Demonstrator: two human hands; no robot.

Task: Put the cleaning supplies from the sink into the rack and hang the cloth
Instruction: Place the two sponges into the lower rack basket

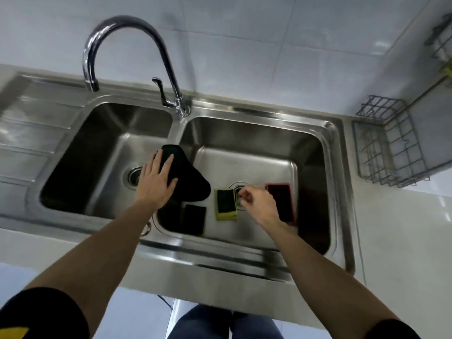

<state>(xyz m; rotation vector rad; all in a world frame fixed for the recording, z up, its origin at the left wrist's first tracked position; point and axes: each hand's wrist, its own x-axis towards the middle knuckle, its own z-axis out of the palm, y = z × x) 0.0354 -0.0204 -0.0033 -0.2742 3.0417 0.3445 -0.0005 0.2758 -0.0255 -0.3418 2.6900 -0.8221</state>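
Note:
A black cloth [189,178] drapes over the divider between the two sink basins. My left hand [157,178] lies flat on it with fingers spread. In the right basin [315,152] lie a dark sponge [194,217], a yellow sponge with a green top [225,204] and a red-edged sponge with a dark top [283,204]. My right hand [256,203] hovers over the drain between the yellow and red sponges, fingers curled together; whether they pinch anything is unclear. A grey wire rack [389,152] stands on the counter to the right of the sink.
A tall chrome tap [137,57] arcs over the left basin [97,155]. A drainboard [31,123] lies at the far left. Another wire shelf [441,42] hangs on the right wall. The white tiled wall is behind the sink.

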